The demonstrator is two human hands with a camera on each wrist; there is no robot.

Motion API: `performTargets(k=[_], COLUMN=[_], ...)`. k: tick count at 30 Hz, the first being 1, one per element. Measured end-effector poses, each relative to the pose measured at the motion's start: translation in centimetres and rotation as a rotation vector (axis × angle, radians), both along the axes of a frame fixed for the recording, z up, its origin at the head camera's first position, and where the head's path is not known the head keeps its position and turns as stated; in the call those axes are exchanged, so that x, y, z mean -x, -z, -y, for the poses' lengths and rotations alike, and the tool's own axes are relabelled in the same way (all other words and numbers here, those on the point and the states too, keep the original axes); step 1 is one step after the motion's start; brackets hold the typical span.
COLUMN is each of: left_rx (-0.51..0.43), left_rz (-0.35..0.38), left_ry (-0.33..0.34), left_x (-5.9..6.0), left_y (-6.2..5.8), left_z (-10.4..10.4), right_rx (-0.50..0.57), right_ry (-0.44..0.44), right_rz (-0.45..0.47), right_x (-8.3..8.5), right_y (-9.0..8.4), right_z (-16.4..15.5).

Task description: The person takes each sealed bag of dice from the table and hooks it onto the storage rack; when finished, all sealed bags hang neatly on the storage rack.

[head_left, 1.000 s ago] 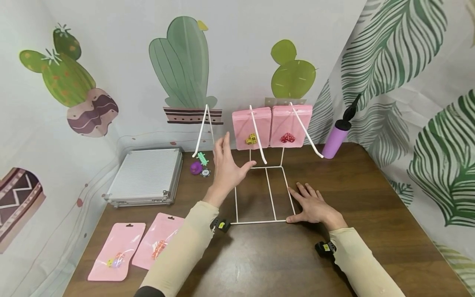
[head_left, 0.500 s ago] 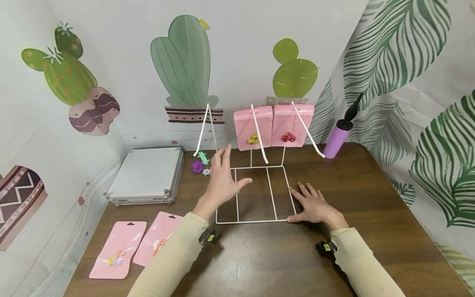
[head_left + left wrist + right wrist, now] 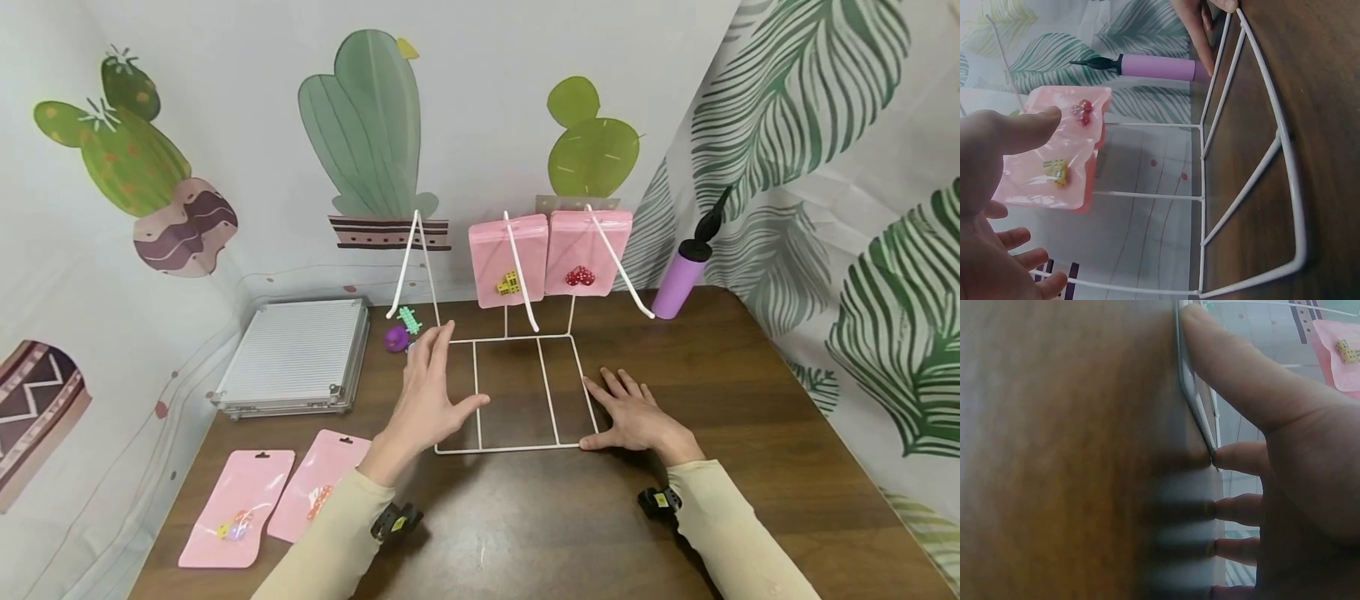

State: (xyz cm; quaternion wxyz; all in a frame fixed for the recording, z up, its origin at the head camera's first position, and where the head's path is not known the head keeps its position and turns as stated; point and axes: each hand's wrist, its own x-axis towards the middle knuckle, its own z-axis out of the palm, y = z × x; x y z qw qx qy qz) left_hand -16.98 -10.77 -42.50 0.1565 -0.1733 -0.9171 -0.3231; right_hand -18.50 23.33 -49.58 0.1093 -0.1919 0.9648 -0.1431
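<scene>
A white wire display rack point(image 3: 542, 392) stands on the wooden table, with hooks jutting out from its upright back. Pink zip bags point(image 3: 487, 250) with yellow dice showing hang from its middle hook, and pink zip bags point(image 3: 564, 240) with red dice hang from the right one. The left hook carries nothing. Above the left part of the rack's base hovers my left hand point(image 3: 422, 407), thumb spread from the fingers, holding nothing. My right hand point(image 3: 636, 422) rests spread at the base's right side; its thumb point(image 3: 1235, 369) touches the front right corner of the wire.
Two flat pink bags point(image 3: 225, 492) with small coloured things inside lie at the left front. Behind them is a silver case point(image 3: 300, 350). A purple toy point(image 3: 396, 338) and a green toy point(image 3: 408, 320) lie nearby. A purple hand pump point(image 3: 678, 279) stands back right.
My left hand has drawn down and left, away from beside the left hook towards the front of the base. The right hand stays in place.
</scene>
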Motion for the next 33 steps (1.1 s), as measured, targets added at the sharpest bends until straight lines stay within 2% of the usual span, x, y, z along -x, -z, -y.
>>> performTargets(k=[6,12,23,33], left_rx=[0.031,0.047,0.090,0.108], left_rz=[0.010,0.032,-0.016,0.056], left_ry=[0.006,-0.020,-0.076,-0.162], left_x=[-1.9,-3.7,-6.2,-7.8], left_y=[0.4,0.7,1.8,2.6], left_z=[2.1,4.3,8.8,12.4], right_rx=[0.009,0.012,0.006,0.007], right_ry=[0.004,0.012,-0.001,0.000], right_rz=[-0.007,-0.005,-0.002,0.006], right_x=[-0.2,-0.3,0.0,0.0], right_y=[-0.1,-0.1,0.1,0.0], right_z=[0.0,0.0,0.1,0.0])
